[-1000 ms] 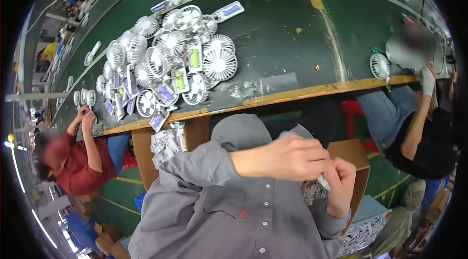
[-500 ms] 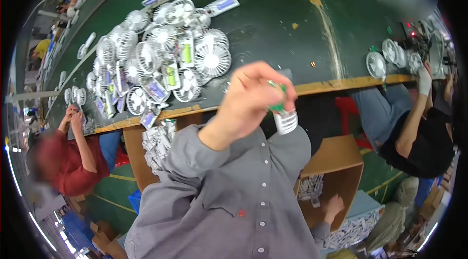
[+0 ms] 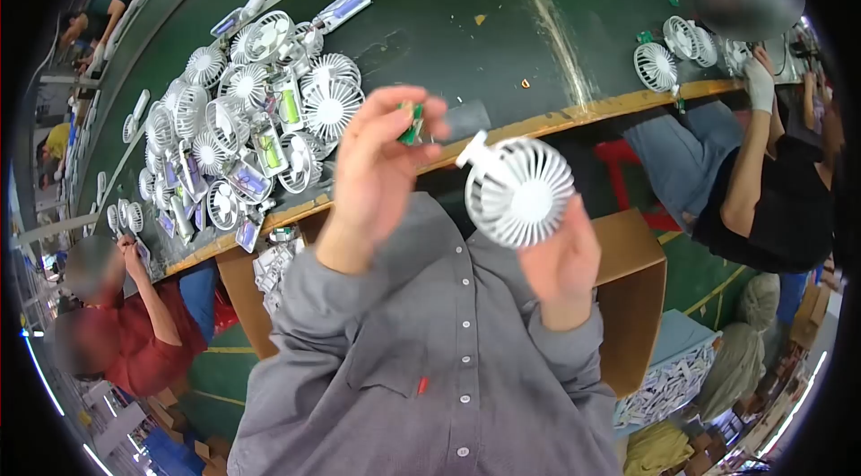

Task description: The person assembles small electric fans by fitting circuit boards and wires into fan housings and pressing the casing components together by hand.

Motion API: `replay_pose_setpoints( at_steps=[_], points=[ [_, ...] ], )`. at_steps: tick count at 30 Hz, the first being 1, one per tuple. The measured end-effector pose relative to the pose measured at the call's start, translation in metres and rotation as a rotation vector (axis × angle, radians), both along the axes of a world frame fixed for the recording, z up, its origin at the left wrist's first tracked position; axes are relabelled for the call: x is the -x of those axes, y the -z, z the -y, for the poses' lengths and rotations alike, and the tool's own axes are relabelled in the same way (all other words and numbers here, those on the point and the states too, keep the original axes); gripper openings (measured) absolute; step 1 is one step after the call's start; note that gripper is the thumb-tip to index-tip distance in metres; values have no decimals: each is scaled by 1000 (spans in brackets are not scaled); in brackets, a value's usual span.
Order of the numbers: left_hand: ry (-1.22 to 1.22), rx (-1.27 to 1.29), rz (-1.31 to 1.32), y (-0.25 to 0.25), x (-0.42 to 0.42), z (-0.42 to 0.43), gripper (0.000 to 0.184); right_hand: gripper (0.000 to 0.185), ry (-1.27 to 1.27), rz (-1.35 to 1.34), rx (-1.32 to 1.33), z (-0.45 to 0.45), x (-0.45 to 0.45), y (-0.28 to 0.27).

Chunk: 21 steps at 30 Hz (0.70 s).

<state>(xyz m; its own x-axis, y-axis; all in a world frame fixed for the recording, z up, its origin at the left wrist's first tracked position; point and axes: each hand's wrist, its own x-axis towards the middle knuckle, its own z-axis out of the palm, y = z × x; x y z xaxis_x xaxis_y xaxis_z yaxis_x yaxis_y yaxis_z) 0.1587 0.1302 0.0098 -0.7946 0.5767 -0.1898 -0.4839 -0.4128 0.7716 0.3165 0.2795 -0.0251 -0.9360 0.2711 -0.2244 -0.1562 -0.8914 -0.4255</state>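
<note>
My left hand [image 3: 372, 176] is raised in front of the bench edge, its fingers closed on a small green circuit board [image 3: 412, 123]. To its right, my right hand [image 3: 563, 261] holds a white fan head [image 3: 523, 192] by its lower right rim. The fan's round slotted grille is turned towards me, and a short white stem sticks out at its upper left. Whether a wire links the board and the fan I cannot tell. On the bench to the left lies a heap of white handheld fans [image 3: 332, 107], some with open handles showing green or purple cells.
A cardboard box [image 3: 632, 279] stands below the bench on the right, beside a bin of small white parts [image 3: 668, 391]. A person in red [image 3: 148, 341] works at the left, and another in black [image 3: 753, 207] at the right, near several fans [image 3: 656, 68].
My right hand has come up from the cardboard box and now holds the fan head. My left hand, which had a white slotted piece below it, has shifted left with the circuit board.
</note>
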Motion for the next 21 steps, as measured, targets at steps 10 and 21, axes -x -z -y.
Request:
replay_pose_setpoints(
  at_steps=[10,21],
  points=[
    [-71,1437,-1278,16,232,133,74,33,229,141,-620,-109,52,36],
    [407,1570,-1054,24,274,117,94,31,628,713,-2713,-237,202,90]
  ],
)
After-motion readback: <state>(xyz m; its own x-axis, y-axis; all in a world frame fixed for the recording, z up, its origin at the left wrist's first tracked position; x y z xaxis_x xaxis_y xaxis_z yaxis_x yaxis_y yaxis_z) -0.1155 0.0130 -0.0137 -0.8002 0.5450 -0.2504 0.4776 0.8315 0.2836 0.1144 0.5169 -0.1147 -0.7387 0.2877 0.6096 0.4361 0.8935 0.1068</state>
